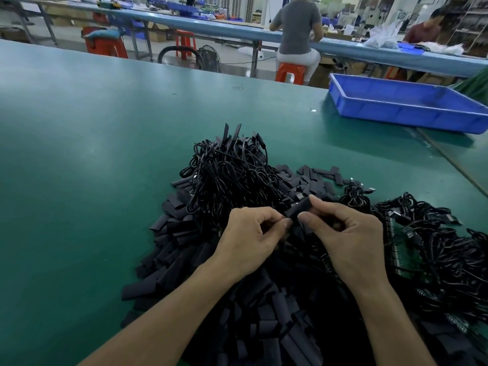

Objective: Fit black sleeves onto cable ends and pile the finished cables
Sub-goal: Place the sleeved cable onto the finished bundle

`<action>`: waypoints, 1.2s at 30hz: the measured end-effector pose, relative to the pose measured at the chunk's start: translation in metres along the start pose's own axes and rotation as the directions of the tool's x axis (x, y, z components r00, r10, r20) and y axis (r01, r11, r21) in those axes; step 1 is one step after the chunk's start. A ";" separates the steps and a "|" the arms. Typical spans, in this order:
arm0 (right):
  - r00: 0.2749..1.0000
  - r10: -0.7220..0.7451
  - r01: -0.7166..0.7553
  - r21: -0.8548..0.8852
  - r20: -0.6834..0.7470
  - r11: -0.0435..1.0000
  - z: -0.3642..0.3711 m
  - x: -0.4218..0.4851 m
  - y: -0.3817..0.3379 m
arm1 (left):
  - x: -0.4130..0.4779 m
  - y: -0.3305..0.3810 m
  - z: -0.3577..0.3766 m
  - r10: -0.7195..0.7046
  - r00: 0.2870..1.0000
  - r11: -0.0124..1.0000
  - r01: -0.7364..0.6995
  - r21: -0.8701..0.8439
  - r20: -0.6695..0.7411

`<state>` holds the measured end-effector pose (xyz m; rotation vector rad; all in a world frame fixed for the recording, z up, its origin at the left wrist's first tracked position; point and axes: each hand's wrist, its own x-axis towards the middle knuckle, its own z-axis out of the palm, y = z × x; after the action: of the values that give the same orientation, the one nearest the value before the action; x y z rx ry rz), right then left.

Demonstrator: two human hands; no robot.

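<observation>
Black sleeve [297,209] held just above the green worktop [92,154], between both hands. Right hand [351,233] pinches its upper part with thumb and forefinger. Left hand [250,235] pinches its lower mouth; cable end hidden there. Best done by keeping the mouth round, feeding straight, pushing until seated. Cable pile [229,175] just beyond; loose sleeves [179,249] beneath.

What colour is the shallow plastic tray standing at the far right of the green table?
The tray is bright blue, seen best in the head view.
</observation>
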<state>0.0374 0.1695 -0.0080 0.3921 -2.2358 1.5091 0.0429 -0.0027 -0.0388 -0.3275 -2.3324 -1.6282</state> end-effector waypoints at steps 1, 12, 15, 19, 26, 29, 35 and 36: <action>1.000 0.000 0.000 -0.008 0.003 1.000 0.001 0.000 0.000 | 0.000 0.000 0.000 0.002 1.000 1.000 -0.002 -0.002 0.010; 0.978 -0.017 0.033 0.075 -0.206 0.997 -0.005 0.006 0.000 | -0.002 0.014 -0.005 0.301 0.953 0.898 -0.298 0.323 0.042; 0.965 -0.040 0.041 -0.002 -0.260 0.999 -0.011 0.007 -0.001 | 0.003 0.020 -0.013 0.410 0.912 0.769 -0.361 0.527 0.027; 0.991 -0.022 -0.003 -0.190 -0.130 0.982 -0.023 0.007 -0.007 | 0.019 0.031 -0.026 0.326 0.929 0.814 -0.182 0.551 -0.174; 0.884 0.322 -0.158 -0.431 0.339 0.888 -0.051 0.009 -0.013 | 0.085 0.038 -0.058 -0.053 0.913 0.920 0.202 0.336 -0.404; 0.841 0.347 -0.166 -0.414 0.414 0.895 -0.058 0.010 -0.015 | 0.105 0.034 -0.066 -0.127 0.897 0.872 0.304 0.383 -0.423; 0.747 0.412 -0.183 -0.434 0.522 0.882 -0.068 0.013 -0.017 | 0.113 0.024 -0.067 -0.179 0.865 0.851 0.375 0.367 -0.469; 0.722 0.435 -0.187 -0.453 0.538 0.872 -0.070 0.013 -0.017 | 0.112 0.023 -0.066 -0.182 0.861 0.846 0.383 0.371 -0.474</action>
<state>0.0462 0.2278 0.0352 0.4562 -3.2014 1.1487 -0.0481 -0.0537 0.0421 0.4626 -2.3842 -1.0492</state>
